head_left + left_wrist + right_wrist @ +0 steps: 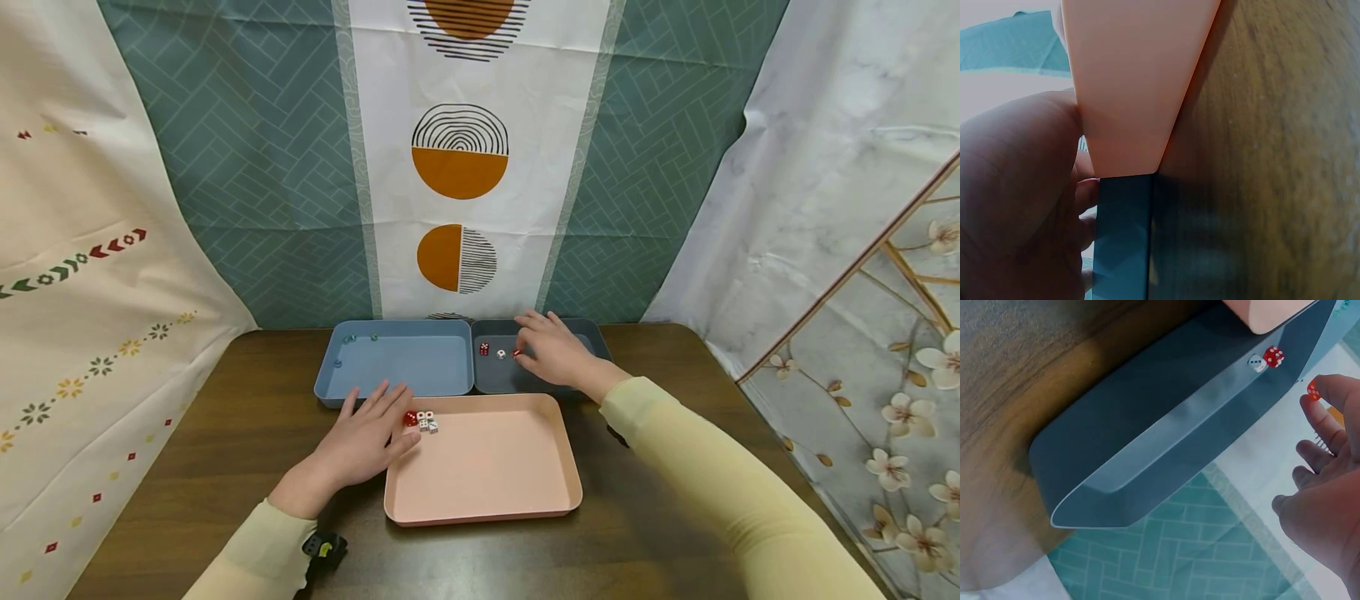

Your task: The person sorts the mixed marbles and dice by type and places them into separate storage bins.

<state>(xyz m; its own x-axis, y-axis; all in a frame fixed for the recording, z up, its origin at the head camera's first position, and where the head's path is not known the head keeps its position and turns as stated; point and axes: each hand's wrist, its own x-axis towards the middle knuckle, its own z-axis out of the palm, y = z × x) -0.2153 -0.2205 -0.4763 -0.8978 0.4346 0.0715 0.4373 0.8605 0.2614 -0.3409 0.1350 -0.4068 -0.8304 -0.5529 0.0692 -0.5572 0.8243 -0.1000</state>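
Head view: shows a red die (pixel 517 354) pinched between thumb and index finger of the right hand (pixel 557 354), over the slate tray (pixel 498 379). Has, toward nine o'clock from that pinch, a lone white die (pixel 501 354), then a second red die (pixel 483 348). Includes a pink tray (pixel 487 467) at seven o'clock from the slate one, with a third red die (pixel 410 419) and four white dice (pixel 423 425) grouped near its ten o'clock corner. Places the left hand (pixel 367 437) just beside this group, across the rim, released, fingers extended. Shows a blue tray (pixel 405 371) at nine o'clock from the slate one, with small green pieces (pixel 374 337) toward ten o'clock. Sets everything on a brown desk (pixel 225 433), patterned cloth (pixel 465 83) at twelve o'clock.
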